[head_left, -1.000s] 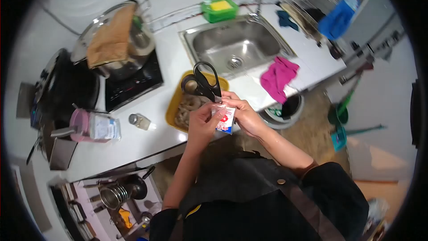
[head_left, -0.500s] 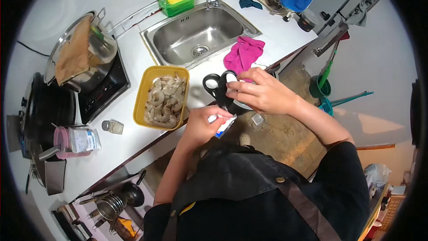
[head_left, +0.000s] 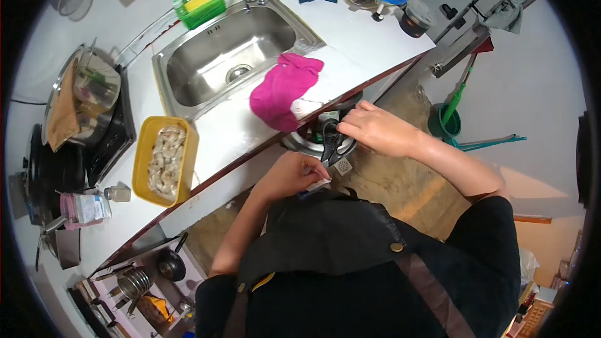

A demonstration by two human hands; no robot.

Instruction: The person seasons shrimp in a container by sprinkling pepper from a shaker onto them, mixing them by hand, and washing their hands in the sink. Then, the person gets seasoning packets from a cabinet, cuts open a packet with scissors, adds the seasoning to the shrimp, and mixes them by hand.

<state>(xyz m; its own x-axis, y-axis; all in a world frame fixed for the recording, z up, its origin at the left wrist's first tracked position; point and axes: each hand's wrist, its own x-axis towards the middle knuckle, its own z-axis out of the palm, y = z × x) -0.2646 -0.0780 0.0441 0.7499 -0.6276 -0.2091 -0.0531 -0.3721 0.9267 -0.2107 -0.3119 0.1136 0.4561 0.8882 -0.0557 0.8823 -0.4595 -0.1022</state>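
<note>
My right hand (head_left: 379,130) grips black-handled scissors (head_left: 330,141), which point down toward my left hand. The fingers of my left hand (head_left: 289,175) pinch a small white and blue packet (head_left: 318,185), mostly hidden by the hand and the apron. Both hands are off the counter's front edge, close to a round metal bin (head_left: 303,144) on the floor. Whether the blades touch the packet I cannot make out. On the counter to the left, a yellow tub (head_left: 188,178) holds peeled-looking raw shrimp (head_left: 166,163).
A pink cloth (head_left: 285,91) lies at the counter edge, before the steel sink (head_left: 181,81). Left of the tub are a small shaker jar (head_left: 118,194), a pink container (head_left: 67,203) and a pot (head_left: 100,103) on a black cooktop. Pans (head_left: 171,265) sit on a lower shelf.
My view has shifted, so the counter items appear further left and the bin shows more. The scissors have dropped lower, over the bin; my left hand still pinches the packet.
</note>
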